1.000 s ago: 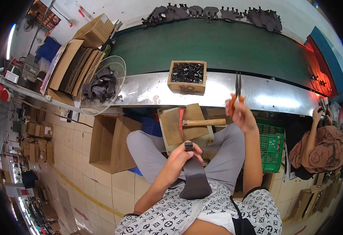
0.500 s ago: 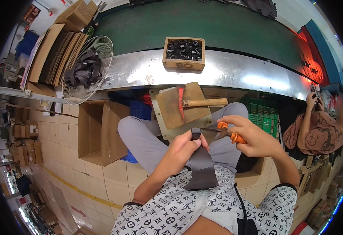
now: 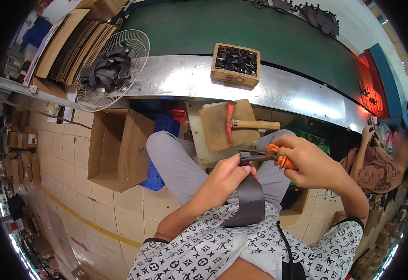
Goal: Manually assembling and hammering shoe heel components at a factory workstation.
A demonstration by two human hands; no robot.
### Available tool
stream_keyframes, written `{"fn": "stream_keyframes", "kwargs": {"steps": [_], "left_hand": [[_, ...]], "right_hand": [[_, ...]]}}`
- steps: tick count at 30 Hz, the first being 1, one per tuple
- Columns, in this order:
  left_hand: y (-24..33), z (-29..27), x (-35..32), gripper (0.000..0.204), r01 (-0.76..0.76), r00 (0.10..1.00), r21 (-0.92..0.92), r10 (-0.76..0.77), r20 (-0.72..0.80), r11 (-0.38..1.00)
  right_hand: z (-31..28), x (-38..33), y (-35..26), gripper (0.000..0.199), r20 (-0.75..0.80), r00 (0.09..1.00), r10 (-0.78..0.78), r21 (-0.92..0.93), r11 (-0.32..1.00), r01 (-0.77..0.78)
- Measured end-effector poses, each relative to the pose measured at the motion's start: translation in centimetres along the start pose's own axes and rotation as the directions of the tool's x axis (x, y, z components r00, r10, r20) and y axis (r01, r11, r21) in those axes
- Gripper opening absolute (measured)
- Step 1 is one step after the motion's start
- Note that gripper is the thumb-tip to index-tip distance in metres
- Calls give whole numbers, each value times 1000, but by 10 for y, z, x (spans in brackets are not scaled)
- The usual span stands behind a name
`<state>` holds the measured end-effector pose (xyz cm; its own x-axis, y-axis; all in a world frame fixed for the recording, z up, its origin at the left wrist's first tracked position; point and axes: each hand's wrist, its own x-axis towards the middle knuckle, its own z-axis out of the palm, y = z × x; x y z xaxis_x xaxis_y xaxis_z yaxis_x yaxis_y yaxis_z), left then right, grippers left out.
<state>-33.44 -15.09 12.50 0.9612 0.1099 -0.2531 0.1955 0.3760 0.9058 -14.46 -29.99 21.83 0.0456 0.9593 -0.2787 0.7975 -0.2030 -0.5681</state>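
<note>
My left hand [image 3: 222, 179] is closed on a dark grey flexible strap [image 3: 250, 205], pinching its upper end while the wide end hangs over my lap. In my right hand [image 3: 316, 163] are orange-handled pliers [image 3: 286, 162], held with the fingers wrapped round the grips. The jaws point left and reach the strap's top end, just beyond my left thumb; whether they grip it I cannot tell. Beyond my hands a hammer [image 3: 255, 124] with a red head and wooden handle lies on a brown square pad [image 3: 208, 128].
A wooden box [image 3: 235, 78] of small black pieces stands on the metal ledge of a green conveyor [image 3: 180, 32]. At left are a wire basket [image 3: 138, 42] of dark straps and a cardboard box [image 3: 138, 158]. Another person [image 3: 376, 170] sits at right.
My right hand has brought the pliers' jaws to the strap's upper end. Both hands and the strap sit slightly further right in view, and the view itself has shifted.
</note>
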Motion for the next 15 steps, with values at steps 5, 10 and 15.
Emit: {"fn": "stream_keyframes", "kwargs": {"steps": [5, 10, 15], "left_hand": [[0, -8, -3, 24, 32, 999, -84, -34, -13, 996], [5, -14, -13, 25, 74, 997, -114, -72, 18, 991], [3, -14, -21, 22, 23, 994, -226, 1, 105, 974]], "right_hand": [[5, 9, -5, 31, 20, 999, 37, 13, 999, -37], [19, 3, -8, 26, -89, 996, -1, 114, 993, 11], [26, -6, -14, 27, -84, 996, -13, 146, 989, 25]]}}
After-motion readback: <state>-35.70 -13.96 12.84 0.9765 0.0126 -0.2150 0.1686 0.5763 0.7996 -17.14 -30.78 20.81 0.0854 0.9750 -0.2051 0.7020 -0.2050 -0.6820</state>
